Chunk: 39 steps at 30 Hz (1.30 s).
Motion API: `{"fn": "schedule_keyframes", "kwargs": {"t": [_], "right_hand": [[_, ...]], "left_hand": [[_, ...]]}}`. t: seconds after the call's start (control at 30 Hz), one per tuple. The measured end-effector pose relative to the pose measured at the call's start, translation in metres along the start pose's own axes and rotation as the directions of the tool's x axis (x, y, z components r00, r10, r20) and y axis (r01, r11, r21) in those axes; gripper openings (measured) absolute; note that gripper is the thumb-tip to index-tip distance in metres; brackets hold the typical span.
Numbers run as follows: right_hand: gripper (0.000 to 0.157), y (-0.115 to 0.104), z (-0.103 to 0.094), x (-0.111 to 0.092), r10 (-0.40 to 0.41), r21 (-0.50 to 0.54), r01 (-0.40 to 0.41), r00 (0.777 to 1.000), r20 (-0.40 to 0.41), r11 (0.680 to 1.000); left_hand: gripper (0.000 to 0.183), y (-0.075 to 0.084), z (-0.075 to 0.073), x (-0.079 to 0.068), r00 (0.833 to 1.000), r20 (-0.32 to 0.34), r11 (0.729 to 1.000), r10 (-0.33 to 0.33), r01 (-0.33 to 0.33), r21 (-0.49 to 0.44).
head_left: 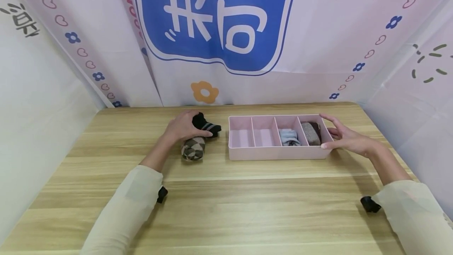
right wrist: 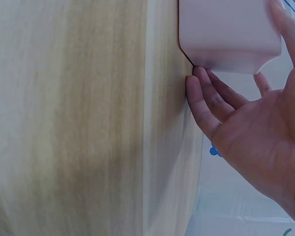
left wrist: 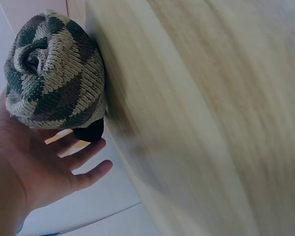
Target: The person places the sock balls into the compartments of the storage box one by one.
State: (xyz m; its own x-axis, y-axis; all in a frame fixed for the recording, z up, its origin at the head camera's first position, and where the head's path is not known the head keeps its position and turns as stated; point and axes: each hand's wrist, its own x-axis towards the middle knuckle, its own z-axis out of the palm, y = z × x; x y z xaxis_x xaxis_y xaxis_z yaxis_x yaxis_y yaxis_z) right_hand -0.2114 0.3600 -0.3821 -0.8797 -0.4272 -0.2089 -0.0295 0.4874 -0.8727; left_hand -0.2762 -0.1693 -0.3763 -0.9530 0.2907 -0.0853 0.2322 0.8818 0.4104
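Note:
My left hand (head_left: pixel 183 126) holds a rolled black sock (head_left: pixel 211 129) with grey stripes, its thumb lying across the near side. Just in front of that hand is a rolled checked sock (head_left: pixel 193 148) on the table; in the left wrist view the checked sock (left wrist: pixel 54 73) covers most of the black one. My right hand (head_left: pixel 348 140) grips the right end of a pink divided box (head_left: pixel 276 153), thumb at the near corner and index finger at the far one. A grey-brown rolled sock (head_left: pixel 311 133) fills the rightmost compartment, and a light blue sock (head_left: pixel 289 137) lies in the one beside it.
The wooden table (head_left: pixel 226 204) reaches back to a printed cloth backdrop (head_left: pixel 304 85). White cloth walls stand on the left and right sides. The box's two left compartments show bare pink floors (head_left: pixel 242 138). Dark wrist camera mounts stick out by both sleeves.

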Motion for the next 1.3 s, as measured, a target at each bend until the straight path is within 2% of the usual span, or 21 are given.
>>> {"fn": "schedule_keyframes", "kwargs": {"t": [0.2, 0.77, 1.3], "right_hand": [[0.106, -0.0001, 0.0, 0.0002, -0.003, -0.003, 0.003, 1.0, -0.003, 1.0], [0.106, 0.0007, -0.0002, 0.0005, -0.008, -0.007, 0.008, 1.0, 0.001, 1.0], [0.105, 0.0008, 0.0002, -0.0006, -0.002, -0.004, 0.002, 1.0, -0.002, 1.0]], "left_hand": [[0.098, -0.0037, 0.0017, 0.0009, 0.999, 0.014, 0.996, 0.037, -0.035, -0.08], [0.085, -0.005, 0.0042, 0.0064, 0.994, -0.015, 0.983, 0.105, -0.106, -0.153], [0.086, -0.0039, 0.0031, 0.0072, 0.988, -0.02, 0.96, 0.152, -0.152, -0.235]]}}
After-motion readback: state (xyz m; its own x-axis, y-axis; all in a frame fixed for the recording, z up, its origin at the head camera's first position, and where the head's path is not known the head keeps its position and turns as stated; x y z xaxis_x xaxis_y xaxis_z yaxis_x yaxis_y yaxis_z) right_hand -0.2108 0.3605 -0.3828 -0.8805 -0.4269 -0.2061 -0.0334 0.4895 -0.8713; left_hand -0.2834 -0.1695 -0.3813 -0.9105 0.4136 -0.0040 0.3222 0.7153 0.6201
